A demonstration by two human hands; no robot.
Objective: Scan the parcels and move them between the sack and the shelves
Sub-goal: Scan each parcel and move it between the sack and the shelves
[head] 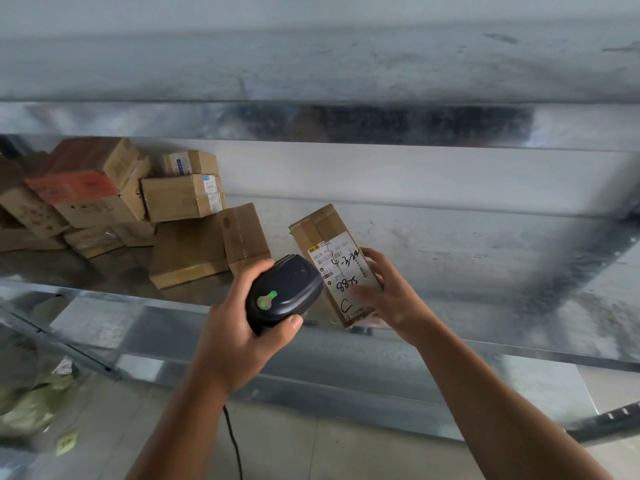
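My left hand (239, 327) grips a dark handheld scanner (284, 292) with a green light lit on its top; its cord hangs down below my wrist. The scanner's nose points at a small brown cardboard parcel (322, 230) with a white label and handwritten marks. My right hand (388, 292) holds that parcel by its right side, fingers laid over the label, at the front edge of the metal shelf (450, 244). The parcel is tilted, its near end at the shelf's lip.
A heap of several cardboard boxes (183, 195) fills the left part of the same shelf, the nearest box (207, 247) just left of the scanner. Another metal shelf (311, 64) runs above. A greenish sack (31, 400) lies on the floor at lower left.
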